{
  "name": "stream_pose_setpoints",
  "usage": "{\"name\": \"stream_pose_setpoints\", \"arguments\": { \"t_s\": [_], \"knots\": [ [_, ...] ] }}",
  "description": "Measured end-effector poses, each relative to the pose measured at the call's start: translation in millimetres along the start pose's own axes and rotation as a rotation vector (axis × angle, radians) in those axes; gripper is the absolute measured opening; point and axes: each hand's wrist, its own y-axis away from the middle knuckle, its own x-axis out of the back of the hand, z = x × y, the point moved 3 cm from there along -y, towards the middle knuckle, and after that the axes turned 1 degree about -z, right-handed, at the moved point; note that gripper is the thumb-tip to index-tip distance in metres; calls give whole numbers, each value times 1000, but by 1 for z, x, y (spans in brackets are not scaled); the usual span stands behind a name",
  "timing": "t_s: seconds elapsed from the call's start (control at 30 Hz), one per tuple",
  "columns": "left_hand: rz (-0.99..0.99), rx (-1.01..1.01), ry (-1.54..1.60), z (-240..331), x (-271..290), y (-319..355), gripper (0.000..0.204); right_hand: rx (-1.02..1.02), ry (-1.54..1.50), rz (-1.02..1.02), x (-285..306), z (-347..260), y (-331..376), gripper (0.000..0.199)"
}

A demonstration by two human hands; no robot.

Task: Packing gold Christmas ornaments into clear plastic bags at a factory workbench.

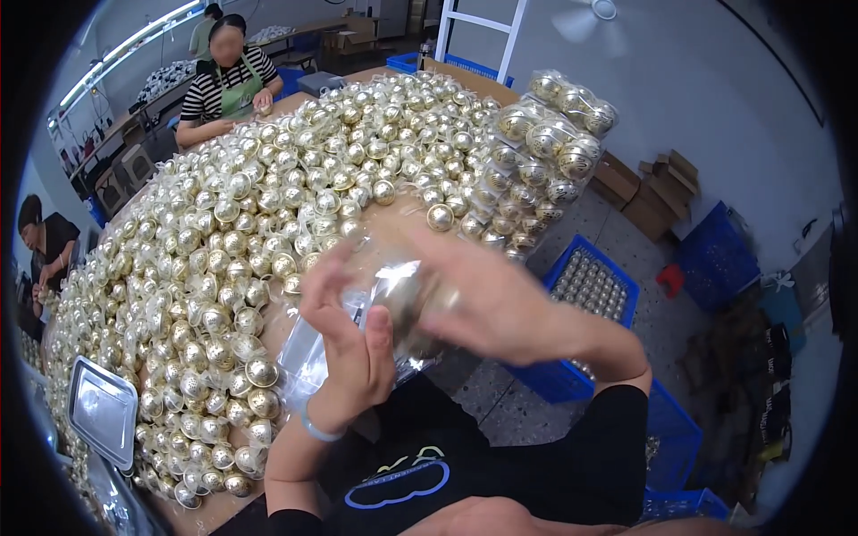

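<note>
In front of my chest, my left hand (347, 344) has a clear plastic bag (399, 279) between its raised thumb and bent fingers; the fingertips are slightly smeared. Gold-coloured ball shapes show through the shiny film, too blurred to make out fully. My right hand (487, 290) is at the bag's right side, smeared by motion, so its grip is unclear. Flat clear plastic bags (306, 362) lie on the table beside my left wrist. Around both hands spreads a large heap of gold perforated balls (232, 214), many in thin clear wrapping.
Clear packs of gold balls (536, 165) are stacked at the table's right edge. Below stands a blue crate (630, 295) of balls. A metal tray (105, 411) lies left. One co-worker (231, 80) sits across the table, another (49, 241) at far left. Cardboard boxes (657, 196) stand by the wall.
</note>
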Motion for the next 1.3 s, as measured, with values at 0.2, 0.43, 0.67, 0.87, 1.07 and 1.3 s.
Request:
{"name": "stream_pose_setpoints", "arguments": {
  "t_s": [0.2,0.43,0.67,0.87,1.07,1.3],
  "knots": [
    [-586,542,-871,-108,55,93,78,-435,-269,887,158,173,31,55],
    [-587,546,-817,-121,74,124,101,-887,891,845,192,212,73,53],
    [-503,639,-790,-121,83,92,115,66,168,306,-169,103,-19,68],
    [-496,454,-479,-131,69,105,106,-251,-155,21,-249,122,-37,75],
    [-370,334,-635,-153,55,85,78,32,27,394,-232,122,0,39],
    [-681,-29,-792,-36,44,30,22,130,-1068,-398,-153,115,-10,53]
  ]
}}
